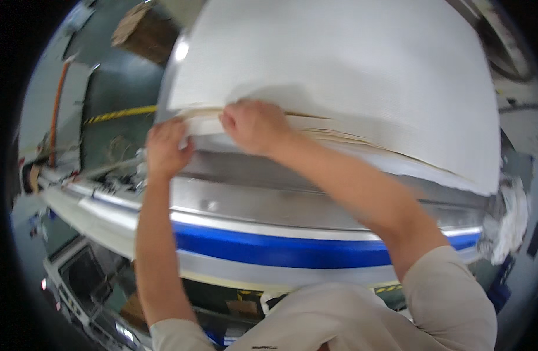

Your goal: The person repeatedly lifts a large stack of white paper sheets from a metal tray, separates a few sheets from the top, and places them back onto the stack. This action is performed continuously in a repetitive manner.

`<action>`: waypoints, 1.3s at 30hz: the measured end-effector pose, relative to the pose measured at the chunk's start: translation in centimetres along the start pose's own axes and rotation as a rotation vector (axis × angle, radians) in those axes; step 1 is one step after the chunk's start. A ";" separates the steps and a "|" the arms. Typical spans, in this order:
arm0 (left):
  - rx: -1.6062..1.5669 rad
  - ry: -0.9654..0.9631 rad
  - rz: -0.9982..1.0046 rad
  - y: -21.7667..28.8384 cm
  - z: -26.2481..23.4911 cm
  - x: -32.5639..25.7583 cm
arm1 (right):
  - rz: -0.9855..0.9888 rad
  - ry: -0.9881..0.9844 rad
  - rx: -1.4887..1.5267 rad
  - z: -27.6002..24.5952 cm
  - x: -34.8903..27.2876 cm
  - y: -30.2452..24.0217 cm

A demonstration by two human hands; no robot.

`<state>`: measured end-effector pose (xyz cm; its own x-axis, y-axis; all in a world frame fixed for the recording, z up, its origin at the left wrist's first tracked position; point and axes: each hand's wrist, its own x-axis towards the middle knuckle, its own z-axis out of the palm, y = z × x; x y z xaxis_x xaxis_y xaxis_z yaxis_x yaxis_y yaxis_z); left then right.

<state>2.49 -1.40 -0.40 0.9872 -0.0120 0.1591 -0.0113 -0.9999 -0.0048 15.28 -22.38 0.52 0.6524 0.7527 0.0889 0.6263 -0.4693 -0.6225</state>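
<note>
A wide white sheet (339, 70), cloth-like with a fine texture, covers most of a metal worktable. Along its near edge several layers show, with yellowish-brown edge lines (339, 136) between them. My right hand (254, 126) is closed at this near edge, its fingers bent and seemingly pinching the upper layer. At the near left corner my left hand (168, 146) curls its fingers over the sheet's edge, the thumb bent inward beside it. The fingertips of both hands are partly hidden, and a little blurred.
The bare metal edge (239, 193) of the table runs in front of me, with a blue strip (280, 245) below it. Crumpled white material (507, 219) hangs at the right end. A cardboard box (143, 35) stands on the floor at the far left, beyond a yellow-black floor line (122, 114).
</note>
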 end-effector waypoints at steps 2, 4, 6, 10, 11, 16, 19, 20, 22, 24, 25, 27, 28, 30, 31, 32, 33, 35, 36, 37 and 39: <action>0.075 -0.137 -0.025 -0.1 -1.3 0.1 | 0.136 0.011 -0.195 -2.6 -5.2 2.7; 0.081 -0.237 -0.008 1.3 -3.3 1.4 | 0.224 0.055 -0.358 -5.8 -10.4 7.2; 0.156 -0.401 -0.057 1.8 -3.6 2.7 | 0.286 0.128 -0.452 -10.7 -16.0 11.5; 0.315 -0.626 -0.091 4.2 -3.4 5.9 | 0.594 0.044 -0.747 -21.3 -28.5 23.5; 0.397 -0.694 -0.120 4.8 -2.6 6.9 | 0.683 0.001 -0.811 -24.2 -31.6 26.2; 0.616 -0.560 0.098 -1.7 3.6 5.0 | 0.729 0.186 -0.865 -34.7 -43.5 38.0; 0.608 -0.642 -0.097 -5.3 4.8 3.5 | 0.975 -0.088 -0.813 -38.8 -43.6 40.0; 0.583 -0.637 -0.145 -5.1 5.1 4.0 | 1.017 -0.103 -0.830 -40.0 -45.1 41.0; 0.541 -0.634 -0.208 -3.5 5.3 5.4 | 1.096 -0.136 -0.858 -42.3 -48.2 43.3; 0.522 -0.626 -0.257 -4.6 4.7 4.6 | 1.147 -0.181 -0.872 -44.3 -49.6 45.7; 0.487 -0.605 -0.286 -4.9 4.9 4.3 | 1.178 -0.208 -0.880 -45.2 -50.7 46.7; 0.387 -0.553 -0.333 -4.3 6.1 4.9 | 1.122 -0.396 -0.894 -48.6 -55.0 49.9; 0.336 -0.532 -0.361 -3.9 6.6 4.8 | 1.092 -0.494 -0.893 -49.9 -57.2 50.9; 0.481 -0.529 -0.170 -6.0 5.7 3.7 | 0.998 -0.432 -0.853 -50.5 -58.7 52.3; 0.552 -0.528 -0.078 -7.3 5.0 2.6 | 0.946 -0.398 -0.832 -50.3 -58.8 53.0; 0.541 -0.649 -0.190 -7.1 5.3 2.7 | 0.994 -0.417 -0.882 -49.3 -58.3 52.9; 0.700 -0.701 -0.174 -8.7 3.6 0.9 | 1.012 -0.417 -0.915 -48.0 -56.7 53.1; 0.725 -0.754 -0.229 -8.1 3.0 0.8 | 1.275 -0.487 -0.976 -46.8 -55.6 53.5; 0.573 -0.739 -0.277 -3.6 5.3 4.9 | 1.292 -0.478 -1.040 -48.7 -58.6 52.2; 0.441 -0.717 -0.335 1.2 5.5 8.6 | 1.298 -0.462 -1.092 -50.1 -61.4 51.0; 0.723 -0.745 -0.300 -2.8 0.7 3.7 | 1.234 -0.304 -0.987 -49.0 -57.2 50.9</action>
<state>6.33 1.40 -0.48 0.7854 0.4822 -0.3881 0.1028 -0.7199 -0.6864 30.72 -111.98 1.91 0.9129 -0.2893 -0.2879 -0.0963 -0.8382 0.5369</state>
